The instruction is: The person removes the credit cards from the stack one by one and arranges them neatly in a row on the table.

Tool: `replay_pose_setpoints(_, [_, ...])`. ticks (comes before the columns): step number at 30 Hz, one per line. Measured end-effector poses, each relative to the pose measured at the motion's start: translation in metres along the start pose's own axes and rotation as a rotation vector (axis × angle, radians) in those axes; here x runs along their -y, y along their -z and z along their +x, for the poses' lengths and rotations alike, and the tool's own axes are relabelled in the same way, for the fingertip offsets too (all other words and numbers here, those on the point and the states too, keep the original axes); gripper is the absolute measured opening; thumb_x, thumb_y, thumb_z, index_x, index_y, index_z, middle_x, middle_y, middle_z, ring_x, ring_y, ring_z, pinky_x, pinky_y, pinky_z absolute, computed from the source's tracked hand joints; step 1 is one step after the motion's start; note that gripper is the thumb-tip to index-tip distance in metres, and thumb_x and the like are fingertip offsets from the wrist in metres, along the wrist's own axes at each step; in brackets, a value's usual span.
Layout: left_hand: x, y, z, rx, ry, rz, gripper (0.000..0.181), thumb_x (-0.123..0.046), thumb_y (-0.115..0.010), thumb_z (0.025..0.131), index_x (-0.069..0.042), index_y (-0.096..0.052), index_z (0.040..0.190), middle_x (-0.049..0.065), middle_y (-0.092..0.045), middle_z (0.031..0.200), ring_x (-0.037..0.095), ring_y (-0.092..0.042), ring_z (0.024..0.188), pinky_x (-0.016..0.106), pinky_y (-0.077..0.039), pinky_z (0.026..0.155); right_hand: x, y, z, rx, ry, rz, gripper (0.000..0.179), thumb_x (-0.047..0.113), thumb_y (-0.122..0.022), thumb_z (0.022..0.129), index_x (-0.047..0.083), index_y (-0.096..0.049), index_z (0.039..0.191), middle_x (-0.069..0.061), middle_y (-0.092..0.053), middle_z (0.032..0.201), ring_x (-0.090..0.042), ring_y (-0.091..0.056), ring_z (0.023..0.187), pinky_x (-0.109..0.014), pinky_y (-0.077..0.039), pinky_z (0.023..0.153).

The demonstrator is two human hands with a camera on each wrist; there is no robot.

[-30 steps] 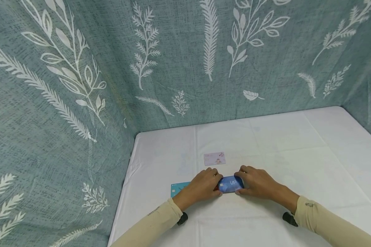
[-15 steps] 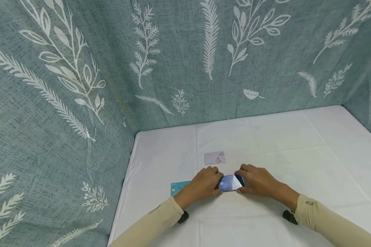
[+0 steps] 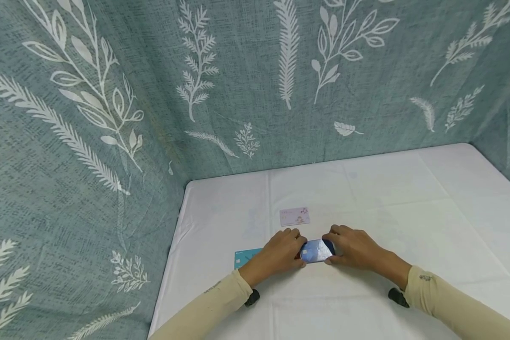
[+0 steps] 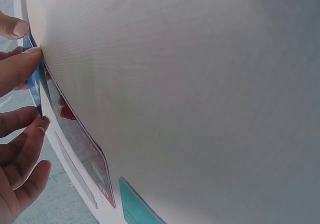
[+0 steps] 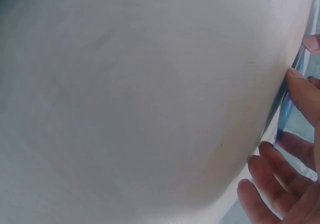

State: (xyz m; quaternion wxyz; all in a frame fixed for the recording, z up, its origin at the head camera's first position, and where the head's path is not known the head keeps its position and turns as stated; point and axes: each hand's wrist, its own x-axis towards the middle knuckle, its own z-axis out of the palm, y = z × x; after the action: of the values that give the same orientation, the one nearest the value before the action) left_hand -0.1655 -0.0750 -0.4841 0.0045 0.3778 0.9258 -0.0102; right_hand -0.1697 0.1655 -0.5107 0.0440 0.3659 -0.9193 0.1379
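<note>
A blue bank-style card [image 3: 314, 251] spans the gap between the two hands, glare washing over its right half. My left hand [image 3: 280, 251] pinches its left end between thumb and fingers. At the opposite end, my right hand [image 3: 354, 248] grips it the same way. In the left wrist view the blue card [image 4: 35, 81] stands tilted above the cloth, its edge toward the camera. Lying below the left hand is another card with a red pattern [image 4: 85, 144]. A teal card [image 3: 243, 259] is partly covered by the left wrist.
A pale pink card [image 3: 294, 216] lies flat beyond the hands on the white-clothed table [image 3: 386, 198]. Green leaf-print curtains [image 3: 255, 85] rise behind and at the left side. Black wrist-camera parts [image 3: 398, 297] show beneath both wrists.
The blue card has tipped slightly, so glare now hides the VIP lettering that showed earlier. Both hands keep their hold in nearly the same place.
</note>
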Motion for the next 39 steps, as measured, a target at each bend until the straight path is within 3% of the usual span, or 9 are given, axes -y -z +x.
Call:
replay_pose_setpoints(17, [-0.0013,0.0010,-0.0009,-0.003,0.004,-0.039,0.046,-0.042,-0.079,0.085,-0.013,-0.069,0.119,-0.001,-0.064,0.103,0.011,-0.055,0.085,0.022,-0.043,0.070,0.0008,0.0007,-0.0007,0.016,-0.017,-0.002,0.057,0.042,-0.085,0.077,0.007,-0.070,0.119,-0.007,-0.067,0.106,-0.016,-0.064,0.089,-0.034,-0.059,0.075])
replay_pose_setpoints(39, [-0.0006,-0.0027,0.0009,-0.025,0.003,-0.016,0.042,-0.040,-0.079,0.086,-0.014,-0.070,0.117,-0.002,-0.064,0.101,0.011,-0.055,0.085,0.022,-0.044,0.070,-0.0001,-0.0018,0.0003,-0.024,0.013,-0.018,0.049,0.037,-0.084,0.080,0.007,-0.071,0.115,-0.003,-0.066,0.098,-0.010,-0.059,0.082,-0.027,-0.056,0.069])
